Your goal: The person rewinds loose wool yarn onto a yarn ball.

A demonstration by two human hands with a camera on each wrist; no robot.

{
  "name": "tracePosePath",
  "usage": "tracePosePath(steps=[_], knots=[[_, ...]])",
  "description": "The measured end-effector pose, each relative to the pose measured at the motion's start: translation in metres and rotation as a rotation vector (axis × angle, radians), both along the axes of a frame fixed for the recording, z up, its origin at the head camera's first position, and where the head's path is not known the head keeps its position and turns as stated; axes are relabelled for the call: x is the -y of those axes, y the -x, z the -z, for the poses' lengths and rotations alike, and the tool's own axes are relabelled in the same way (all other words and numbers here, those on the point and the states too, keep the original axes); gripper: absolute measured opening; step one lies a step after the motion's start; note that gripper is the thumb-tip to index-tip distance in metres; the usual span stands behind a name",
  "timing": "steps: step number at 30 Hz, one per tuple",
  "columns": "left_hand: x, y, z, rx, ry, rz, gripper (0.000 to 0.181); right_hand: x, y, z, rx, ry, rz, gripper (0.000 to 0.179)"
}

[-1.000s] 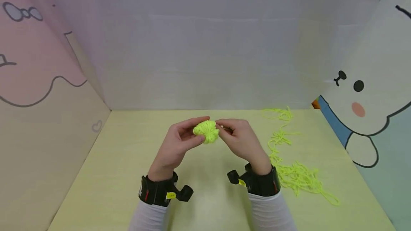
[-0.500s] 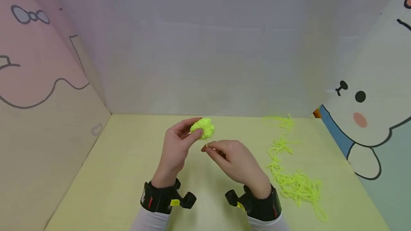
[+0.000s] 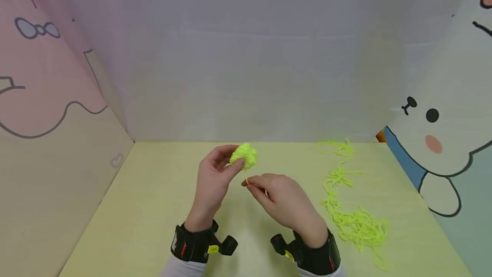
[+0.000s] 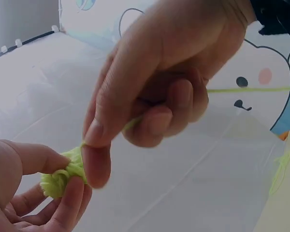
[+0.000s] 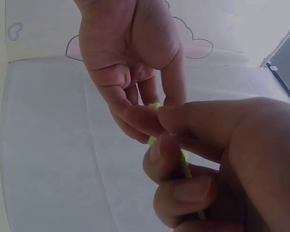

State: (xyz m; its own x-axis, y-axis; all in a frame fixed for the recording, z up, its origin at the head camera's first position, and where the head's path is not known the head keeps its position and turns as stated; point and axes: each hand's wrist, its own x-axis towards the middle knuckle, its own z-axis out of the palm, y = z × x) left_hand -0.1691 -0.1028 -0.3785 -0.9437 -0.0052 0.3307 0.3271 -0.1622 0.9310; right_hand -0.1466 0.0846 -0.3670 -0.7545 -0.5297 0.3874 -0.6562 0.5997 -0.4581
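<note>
A small ball of neon yellow yarn (image 3: 245,155) is pinched between the thumb and fingers of my left hand (image 3: 210,181). Just below and to the right, my right hand (image 3: 288,200) pinches the yarn strand (image 3: 247,178) that comes off the ball. In the left wrist view, the wound ball (image 4: 58,183) shows between thumb and fingers, and the strand (image 4: 251,90) runs on through the right hand's curled fingers towards the right. Most of the ball is hidden behind the fingers in the right wrist view, where the strand (image 5: 186,166) passes through the right hand.
A loose, tangled pile of the same yarn (image 3: 361,227) lies on the right of the pale yellow table (image 3: 134,225), trailing back to the table's far edge. A pale back wall (image 3: 238,76) and printed side panels (image 3: 442,97) enclose the table.
My right hand has come down from beside the ball, drawing a short strand taut below it. The left hand keeps its hold on the ball, which has turned slightly.
</note>
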Motion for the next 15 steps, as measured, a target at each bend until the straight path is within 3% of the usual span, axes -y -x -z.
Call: tracePosePath(steps=[5, 11, 15], knots=[[0.004, -0.002, 0.003, -0.011, 0.123, -0.083, 0.033, -0.004, -0.005, -0.004, -0.093, 0.069, 0.022, 0.012], [0.006, -0.002, 0.004, -0.084, 0.396, -0.139, 0.028, -0.009, -0.003, -0.005, -0.239, 0.158, 0.040, 0.010], [0.006, -0.002, 0.000, -0.124, 0.496, -0.089, 0.029, -0.012, 0.000, -0.007, -0.304, 0.206, 0.056, 0.009]])
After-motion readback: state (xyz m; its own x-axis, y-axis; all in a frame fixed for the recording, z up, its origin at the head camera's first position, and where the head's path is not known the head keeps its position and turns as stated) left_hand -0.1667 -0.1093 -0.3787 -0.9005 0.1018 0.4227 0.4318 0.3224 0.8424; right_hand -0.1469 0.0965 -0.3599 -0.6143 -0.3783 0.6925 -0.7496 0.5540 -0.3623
